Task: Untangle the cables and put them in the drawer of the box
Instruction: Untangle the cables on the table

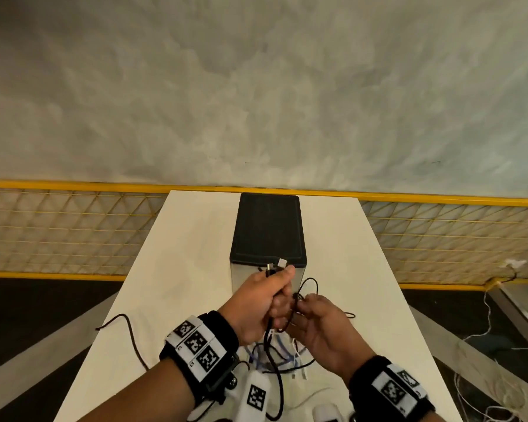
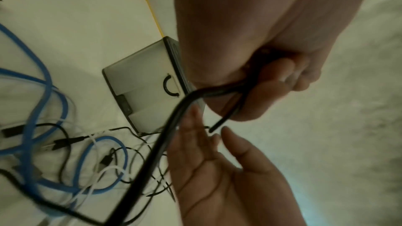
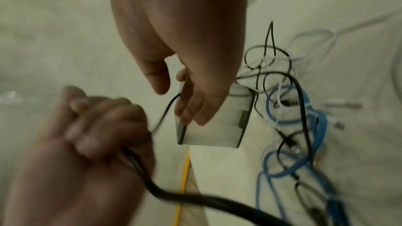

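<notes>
Fist of left hand around black cable, right hand alongside, fingers relaxed and straight.

— Where does the head view look from?

— From above and behind both wrists, facing forward and down along the counter toward the box and the grey wall behind it.

— And the wrist views?

— Very near. The left wrist view looks along the left hand (filling the upper frame) at the box and the cables; the right wrist view faces the same box from the other side. All three share box, cables and both hands.
</notes>
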{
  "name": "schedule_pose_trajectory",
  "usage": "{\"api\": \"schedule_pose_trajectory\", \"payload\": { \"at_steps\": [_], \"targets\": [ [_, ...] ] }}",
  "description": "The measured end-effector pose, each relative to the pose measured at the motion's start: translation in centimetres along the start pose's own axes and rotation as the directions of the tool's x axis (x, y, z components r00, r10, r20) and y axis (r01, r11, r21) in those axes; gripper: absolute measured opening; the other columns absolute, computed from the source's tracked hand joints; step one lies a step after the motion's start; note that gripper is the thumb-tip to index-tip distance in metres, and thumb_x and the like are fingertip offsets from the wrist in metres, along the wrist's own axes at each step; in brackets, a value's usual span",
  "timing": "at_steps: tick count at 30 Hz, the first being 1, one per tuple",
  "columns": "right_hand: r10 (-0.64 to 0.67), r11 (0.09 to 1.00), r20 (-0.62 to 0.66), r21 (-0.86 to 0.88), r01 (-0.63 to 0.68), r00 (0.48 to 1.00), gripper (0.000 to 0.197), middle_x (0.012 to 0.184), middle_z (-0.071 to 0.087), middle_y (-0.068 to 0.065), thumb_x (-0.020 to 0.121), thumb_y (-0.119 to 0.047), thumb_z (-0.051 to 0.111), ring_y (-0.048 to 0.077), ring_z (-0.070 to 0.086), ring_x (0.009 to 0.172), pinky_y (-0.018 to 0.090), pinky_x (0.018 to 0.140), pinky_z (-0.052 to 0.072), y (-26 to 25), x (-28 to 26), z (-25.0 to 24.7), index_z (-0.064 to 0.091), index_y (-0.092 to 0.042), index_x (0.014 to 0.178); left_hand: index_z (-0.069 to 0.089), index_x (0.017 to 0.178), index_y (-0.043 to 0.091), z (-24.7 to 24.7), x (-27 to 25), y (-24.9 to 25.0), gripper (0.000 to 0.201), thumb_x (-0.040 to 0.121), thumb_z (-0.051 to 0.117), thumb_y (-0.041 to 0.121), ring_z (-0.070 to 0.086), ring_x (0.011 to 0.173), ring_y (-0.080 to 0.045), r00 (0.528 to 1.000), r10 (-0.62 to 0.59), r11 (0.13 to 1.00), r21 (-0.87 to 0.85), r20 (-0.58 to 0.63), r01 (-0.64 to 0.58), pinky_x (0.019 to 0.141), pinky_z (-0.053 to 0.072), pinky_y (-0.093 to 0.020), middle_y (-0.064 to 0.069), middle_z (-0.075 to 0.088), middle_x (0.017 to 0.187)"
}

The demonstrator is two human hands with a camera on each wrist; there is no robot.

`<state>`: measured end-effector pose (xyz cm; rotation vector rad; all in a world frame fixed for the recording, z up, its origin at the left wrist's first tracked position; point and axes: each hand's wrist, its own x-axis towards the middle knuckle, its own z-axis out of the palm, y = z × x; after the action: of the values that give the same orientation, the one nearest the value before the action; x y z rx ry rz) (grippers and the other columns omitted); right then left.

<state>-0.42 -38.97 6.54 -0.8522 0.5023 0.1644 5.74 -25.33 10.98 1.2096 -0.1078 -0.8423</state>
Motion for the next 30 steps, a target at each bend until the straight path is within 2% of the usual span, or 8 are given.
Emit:
{"api": "schedule_pose_trajectory", "payload": {
  "at_steps": [5,11,15,18,23,25,28,30],
  "targets": [
    [0.018,0.946,-0.128,0.323,0.025,0.992,0.025,0.09,0.077,0.015,0.096,-0.011,0.045,0.021,0.076,0.077,0.034,0.067,0.062,-1.7,1.5,-0.5,0.065,0.003,0.103,0.048,0.066,0.019,-2.8,-2.5,-3.6,0.033,0.094,0.064,0.027,0.023,0.04,-0.01,0.983,-0.174,0.964,0.192,-0.059,0.183,0.038,0.017,-0.017,0.001,0.032,0.052],
    [0.106,0.96,-0.199,0.276,-0.048,0.974,0.033,0.084,0.078,0.009,0.103,-0.029,0.039,0.022,0.077,0.071,0.04,0.078,0.051,-2.1,2.8,0.6,0.058,-0.013,0.082,0.047,0.069,0.019,-9.6,-6.3,-4.2,0.032,0.093,0.064,0.031,0.027,0.041,-0.012,0.91,-0.353,0.83,0.376,-0.218,0.412,0.042,0.017,-0.021,0.003,0.037,0.051],
    [0.09,0.978,-0.223,0.206,-0.043,0.971,0.033,0.089,0.078,0.012,0.105,-0.03,0.036,0.024,0.077,0.077,0.042,0.079,0.049,1.5,3.4,3.1,0.059,-0.013,0.086,0.06,0.067,0.018,-11.9,-5.8,-2.2,0.031,0.091,0.066,0.037,0.046,0.047,-0.012,0.953,0.078,0.807,0.58,-0.294,0.112,0.05,0.038,-0.024,0.005,0.055,0.052],
    [0.044,0.99,-0.188,0.144,-0.017,0.981,0.03,0.095,0.077,0.01,0.103,-0.029,0.04,0.026,0.07,0.094,0.043,0.079,0.046,2.8,2.9,2.7,0.063,-0.014,0.092,0.062,0.069,0.021,-8.9,-3.8,-0.8,0.024,0.087,0.068,0.034,0.052,0.049,-0.005,0.939,0.278,0.81,0.575,-0.201,-0.117,0.056,0.043,-0.029,0.003,0.061,0.062],
    [0.051,0.992,-0.088,0.116,-0.041,0.995,0.031,0.107,0.07,0.023,0.101,-0.026,0.044,0.035,0.063,0.104,0.047,0.098,0.046,3.9,1.9,4.7,0.067,-0.005,0.105,0.069,0.085,0.021,-5.6,-1.2,-2.9,0.019,0.08,0.063,0.038,0.062,0.069,-0.011,0.964,0.246,0.585,0.779,0.098,-0.228,0.068,0.05,-0.031,0.005,0.067,0.075],
    [0.053,0.997,-0.069,0.06,-0.048,0.996,0.033,0.107,0.07,0.024,0.101,-0.027,0.045,0.036,0.064,0.106,0.049,0.099,0.045,3.1,1.3,4.7,0.069,-0.005,0.106,0.07,0.093,0.016,-4.9,-1.0,-3.5,0.017,0.083,0.065,0.03,0.064,0.072,-0.012,0.956,0.278,0.612,0.75,0.094,-0.252,0.07,0.051,-0.032,0.002,0.068,0.078],
    [0.103,0.994,-0.098,0.054,-0.098,0.99,0.03,0.109,0.069,0.024,0.101,-0.027,0.044,0.036,0.067,0.096,0.048,0.086,0.051,2.1,1.3,3.7,0.065,-0.005,0.103,0.066,0.088,0.017,-4.3,-1.4,-3.3,0.003,0.086,0.068,0.019,0.053,0.064,-0.002,0.961,0.214,0.609,0.745,0.173,-0.27,0.066,0.045,-0.025,0.009,0.059,0.072],
    [0.103,0.991,-0.135,0.099,-0.09,0.986,0.04,0.102,0.073,0.023,0.102,-0.022,0.041,0.034,0.072,0.089,0.045,0.076,0.056,1.2,1.5,2.4,0.069,-0.003,0.081,0.068,0.086,0.013,-5.0,-2.8,-3.7,0.008,0.084,0.071,0.02,0.053,0.065,-0.002,0.961,0.026,0.537,0.807,0.276,-0.247,0.068,0.044,-0.022,0.008,0.06,0.072]
  ]
}}
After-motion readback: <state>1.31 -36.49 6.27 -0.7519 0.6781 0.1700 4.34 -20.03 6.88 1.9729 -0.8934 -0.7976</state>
